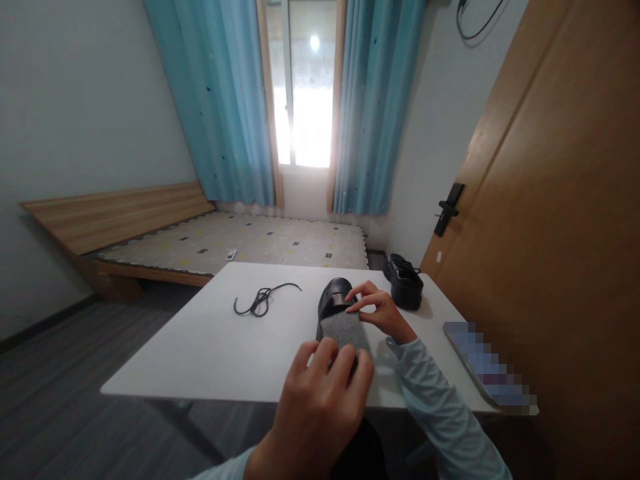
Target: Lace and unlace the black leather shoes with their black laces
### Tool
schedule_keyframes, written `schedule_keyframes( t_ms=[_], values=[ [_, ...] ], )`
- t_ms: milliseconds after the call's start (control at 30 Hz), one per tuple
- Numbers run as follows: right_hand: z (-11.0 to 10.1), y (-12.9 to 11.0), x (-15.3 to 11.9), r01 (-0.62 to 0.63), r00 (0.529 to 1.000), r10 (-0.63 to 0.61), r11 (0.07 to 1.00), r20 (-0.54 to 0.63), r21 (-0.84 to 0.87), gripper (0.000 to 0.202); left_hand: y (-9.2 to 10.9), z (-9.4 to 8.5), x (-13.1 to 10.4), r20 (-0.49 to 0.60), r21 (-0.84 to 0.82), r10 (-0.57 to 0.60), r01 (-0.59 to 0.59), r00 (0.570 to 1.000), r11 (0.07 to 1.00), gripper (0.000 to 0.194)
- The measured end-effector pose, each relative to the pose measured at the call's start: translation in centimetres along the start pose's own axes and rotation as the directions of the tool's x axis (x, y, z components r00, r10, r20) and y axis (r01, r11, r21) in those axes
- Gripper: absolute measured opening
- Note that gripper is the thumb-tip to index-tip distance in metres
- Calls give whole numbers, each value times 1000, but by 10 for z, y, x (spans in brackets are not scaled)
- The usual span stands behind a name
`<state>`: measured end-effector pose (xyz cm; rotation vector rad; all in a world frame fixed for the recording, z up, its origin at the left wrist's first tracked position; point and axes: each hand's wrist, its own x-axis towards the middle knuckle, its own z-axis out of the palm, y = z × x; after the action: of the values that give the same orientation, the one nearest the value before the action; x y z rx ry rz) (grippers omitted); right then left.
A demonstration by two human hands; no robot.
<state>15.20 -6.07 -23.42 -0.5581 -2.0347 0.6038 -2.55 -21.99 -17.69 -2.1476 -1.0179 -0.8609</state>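
A black shoe (332, 291) without a lace lies on the white table, toe pointing away from me. A grey insole (343, 328) lies over its opening, the front end at the shoe's throat. My left hand (325, 387) is closed over the near end of the insole, its fingertips curled down and partly hidden. From the right, my right hand (377, 310) grips the shoe's edge beside the tongue, with fingertips close to the insole's front. How deep the insole sits inside cannot be seen.
On the table's left lies a loose black shoelace (261, 301). A second black shoe (404, 283), laced, stands at the back right. A blurred flat device (485, 367) lies along the right edge, near the wooden door (550, 233). Behind the table is a bed (250, 237).
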Motion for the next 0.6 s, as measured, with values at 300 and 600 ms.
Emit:
schedule_keyframes(
  t_ms=[300, 600],
  values=[
    [-3, -16, 1, 19, 992, -11, 998, -123, 61, 9, -1, -7, -20, -81, -122, -75, 64, 994, 990, 19],
    [2, -27, 1, 96, 956, -79, 994, -283, 45, 12, -9, 0, -42, -160, -248, -209, 166, 965, 955, 21]
  ],
)
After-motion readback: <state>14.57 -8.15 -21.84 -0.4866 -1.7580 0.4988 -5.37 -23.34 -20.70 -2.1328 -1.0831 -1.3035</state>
